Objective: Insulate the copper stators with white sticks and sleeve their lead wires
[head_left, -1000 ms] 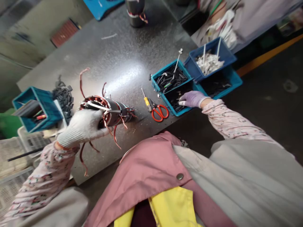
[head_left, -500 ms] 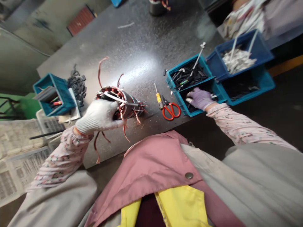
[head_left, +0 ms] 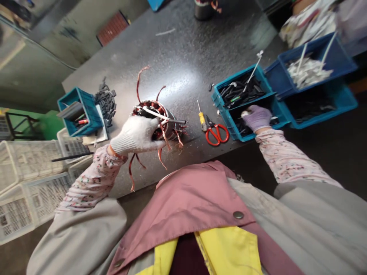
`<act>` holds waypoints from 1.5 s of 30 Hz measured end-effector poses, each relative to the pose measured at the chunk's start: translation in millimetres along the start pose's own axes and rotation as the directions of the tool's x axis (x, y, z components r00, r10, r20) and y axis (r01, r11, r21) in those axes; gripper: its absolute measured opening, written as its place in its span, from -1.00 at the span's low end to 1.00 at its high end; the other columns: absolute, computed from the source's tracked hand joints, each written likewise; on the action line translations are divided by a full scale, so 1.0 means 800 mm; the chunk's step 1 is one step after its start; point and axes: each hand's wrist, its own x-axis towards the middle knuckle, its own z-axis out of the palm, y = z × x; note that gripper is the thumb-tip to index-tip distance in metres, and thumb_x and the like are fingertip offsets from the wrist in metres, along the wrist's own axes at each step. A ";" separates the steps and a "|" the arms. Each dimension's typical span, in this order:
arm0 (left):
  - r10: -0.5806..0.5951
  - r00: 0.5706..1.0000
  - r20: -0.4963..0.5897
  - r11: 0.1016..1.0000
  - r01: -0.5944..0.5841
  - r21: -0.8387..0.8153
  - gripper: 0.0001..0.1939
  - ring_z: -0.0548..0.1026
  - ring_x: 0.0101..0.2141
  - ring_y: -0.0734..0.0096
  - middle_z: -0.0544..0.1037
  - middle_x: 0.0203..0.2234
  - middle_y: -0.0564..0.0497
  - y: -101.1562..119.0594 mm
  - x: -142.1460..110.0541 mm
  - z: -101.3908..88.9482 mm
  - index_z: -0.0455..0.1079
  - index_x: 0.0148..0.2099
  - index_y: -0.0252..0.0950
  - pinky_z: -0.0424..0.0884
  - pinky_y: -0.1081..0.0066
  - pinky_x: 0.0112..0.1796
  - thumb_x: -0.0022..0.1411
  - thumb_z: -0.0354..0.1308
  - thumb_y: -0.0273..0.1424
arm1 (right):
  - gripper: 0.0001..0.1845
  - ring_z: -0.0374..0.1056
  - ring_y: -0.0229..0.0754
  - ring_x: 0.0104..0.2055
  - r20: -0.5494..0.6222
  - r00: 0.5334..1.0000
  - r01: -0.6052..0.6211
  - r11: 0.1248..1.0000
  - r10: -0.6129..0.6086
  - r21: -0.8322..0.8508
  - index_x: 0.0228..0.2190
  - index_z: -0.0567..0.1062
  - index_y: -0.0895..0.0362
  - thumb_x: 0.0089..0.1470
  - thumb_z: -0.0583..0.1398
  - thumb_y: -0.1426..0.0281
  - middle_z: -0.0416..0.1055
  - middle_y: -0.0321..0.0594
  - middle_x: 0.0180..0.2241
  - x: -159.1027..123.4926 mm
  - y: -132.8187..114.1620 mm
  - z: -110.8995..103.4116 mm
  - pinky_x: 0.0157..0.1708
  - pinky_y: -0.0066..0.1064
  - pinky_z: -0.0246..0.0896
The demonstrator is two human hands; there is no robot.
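In a white knitted glove, my left hand [head_left: 137, 134] grips the near side of a motor stator [head_left: 171, 114], which lies on its side on the metal table. Twisted copper leads [head_left: 138, 86] stick out from it in several directions. A white tube [head_left: 155, 112] and a dark grey sleeve [head_left: 180, 121] cross its end. My right hand [head_left: 258, 117], in a purple glove with pale fingertips, reaches into a teal bin [head_left: 243, 138] of black pieces. Its fingers are curled together, and what they pinch is hidden. Black sleeves [head_left: 243, 89] fill the compartment beyond.
Red-handled scissors [head_left: 217, 134] and a yellow screwdriver [head_left: 202, 120] lie between my hands. At the right are a blue bin [head_left: 306, 49] of white pieces and another teal bin [head_left: 323, 118]. Leftward, a teal box [head_left: 80, 110] stands beside piled grey sleeves [head_left: 105, 101] and white crates [head_left: 31, 160].
The view has shifted, so the table's contents appear further right. My right hand's fingers have curled in within the bin. My left hand keeps its hold on the stator.
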 end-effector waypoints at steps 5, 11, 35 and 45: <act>-0.038 0.999 0.010 0.998 0.038 -0.049 -0.53 0.53 -0.23 0.16 0.60 -0.25 -0.17 0.003 0.001 0.000 0.49 -0.07 -0.40 0.34 0.31 -0.20 0.20 0.10 -0.11 | -0.56 0.45 -0.15 -0.43 -0.105 0.994 0.068 0.713 0.008 0.698 0.03 0.47 0.34 0.18 0.09 0.39 0.57 0.17 -0.16 -0.082 -0.061 -0.018 -0.42 -0.33 0.32; -0.078 0.997 -0.005 0.996 0.078 -0.034 -0.48 0.53 -0.30 0.13 0.58 -0.33 -0.17 0.004 0.004 0.007 0.50 -0.11 -0.34 0.34 0.29 -0.30 0.15 0.08 0.01 | -0.61 0.31 -0.26 -0.60 0.051 0.937 0.096 0.394 -0.345 0.914 -0.27 0.65 0.08 0.00 0.28 0.06 0.46 -0.30 -0.57 -0.157 -0.170 -0.002 -0.54 -0.35 0.36; -0.035 0.995 -0.092 0.998 0.030 -0.060 -0.46 0.53 -0.28 0.13 0.59 -0.31 -0.14 0.003 0.009 0.013 0.47 -0.05 -0.32 0.36 0.28 -0.25 0.15 0.10 0.02 | -0.63 0.55 -0.02 -0.06 -0.041 0.874 0.431 0.733 -0.484 0.527 0.02 0.61 -0.05 0.26 0.13 0.29 0.62 -0.23 -0.11 -0.149 -0.187 -0.025 0.00 -0.17 0.42; -0.107 0.994 -0.010 0.994 0.107 -0.040 -0.51 0.58 -0.27 0.01 0.62 -0.30 -0.20 -0.008 -0.005 0.003 0.46 -0.13 -0.28 0.32 0.26 -0.36 0.17 -0.03 0.00 | -0.72 0.51 -0.12 -0.02 -0.088 0.656 0.638 0.488 -0.750 0.595 -0.06 0.61 0.08 0.28 0.15 0.36 0.61 -0.19 -0.08 -0.129 -0.239 -0.012 -0.01 -0.33 0.33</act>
